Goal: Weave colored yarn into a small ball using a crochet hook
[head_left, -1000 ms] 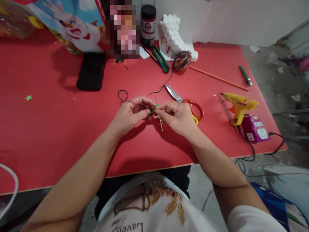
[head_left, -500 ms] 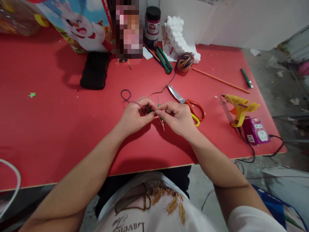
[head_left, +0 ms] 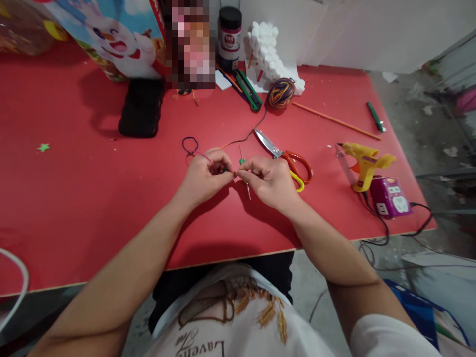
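My left hand [head_left: 205, 173] is closed, with multicoloured yarn [head_left: 207, 157] running over its fingers. A small dark bit of yarn shows between its fingertips and those of my right hand [head_left: 268, 179], which pinches the other side of it. Under the right fingertips is a thin metal tool with a green grip, like a crochet hook [head_left: 249, 191]; whether it is held or lies on the table I cannot tell. A strand leads back to the yarn ball [head_left: 281, 93]. Scissors [head_left: 268, 144] with orange and yellow handles lie partly behind the right hand.
On the red table [head_left: 92, 208] a black phone-like object [head_left: 141, 109] lies at the left. Behind are a green cutter [head_left: 250, 91], a dark-lidded jar [head_left: 229, 39] and a white model [head_left: 266, 54]. A yellow glue gun [head_left: 366, 163] and purple power box [head_left: 391, 198] stand right.
My fingertips have drawn slightly apart, and a short bit of yarn now shows between them. The whole view has shifted a little.
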Available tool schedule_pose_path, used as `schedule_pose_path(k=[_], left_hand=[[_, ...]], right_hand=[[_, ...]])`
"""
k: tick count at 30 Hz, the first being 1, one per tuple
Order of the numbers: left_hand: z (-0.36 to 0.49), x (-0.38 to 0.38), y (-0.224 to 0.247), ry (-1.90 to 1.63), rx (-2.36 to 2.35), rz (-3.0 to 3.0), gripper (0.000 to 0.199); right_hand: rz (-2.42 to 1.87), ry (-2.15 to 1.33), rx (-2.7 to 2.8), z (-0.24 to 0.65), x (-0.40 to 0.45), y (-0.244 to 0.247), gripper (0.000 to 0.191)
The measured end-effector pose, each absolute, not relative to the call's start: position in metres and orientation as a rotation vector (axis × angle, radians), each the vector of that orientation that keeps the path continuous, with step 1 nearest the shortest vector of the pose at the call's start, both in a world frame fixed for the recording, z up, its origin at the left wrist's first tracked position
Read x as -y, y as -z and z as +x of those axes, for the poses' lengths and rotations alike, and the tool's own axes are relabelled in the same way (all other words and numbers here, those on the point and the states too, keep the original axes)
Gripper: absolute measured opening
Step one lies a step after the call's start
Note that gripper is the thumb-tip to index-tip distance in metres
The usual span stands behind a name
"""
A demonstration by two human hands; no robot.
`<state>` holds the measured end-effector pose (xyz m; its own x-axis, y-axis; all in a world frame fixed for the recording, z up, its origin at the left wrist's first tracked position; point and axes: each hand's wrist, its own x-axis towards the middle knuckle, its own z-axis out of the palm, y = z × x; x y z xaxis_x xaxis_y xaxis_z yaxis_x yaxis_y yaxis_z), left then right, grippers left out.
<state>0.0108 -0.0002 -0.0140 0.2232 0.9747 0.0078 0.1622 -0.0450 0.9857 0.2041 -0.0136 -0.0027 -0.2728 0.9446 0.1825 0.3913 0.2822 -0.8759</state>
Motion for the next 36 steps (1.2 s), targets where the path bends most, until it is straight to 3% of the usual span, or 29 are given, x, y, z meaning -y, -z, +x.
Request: schedule_pose_path(k=[17,22,25,31,36], left_hand=[[0.010,0.000,0.019,-1.205,-0.987,1.314,0.034],[0.010,0.005,0.012,-1.208,-0.930,1.271,0.027],[0.008,0.007,0.010,-1.219,-0.943,1.282,0.024],[0.006,0.007,0.011,-1.190,-0.817,1.103,0.033],[0.010,0.008,0.006,-1.176,-0.770,0.942,0.025]], right_hand=[[-1.198,-0.805,1.828,0.210,0.011,-0.002,0.012],[-1.199,-0.807,1.821,0.210,0.011,-0.002,0.016],[-1.210,-1.060,1.650,0.212,0.009,-0.005,0.014],[-0.970,-1.923,0.962,0.214,0.000,0.004,0.023],[-0.812,-2.043,0.902,0.209,-0.002,0.015,0.036]])
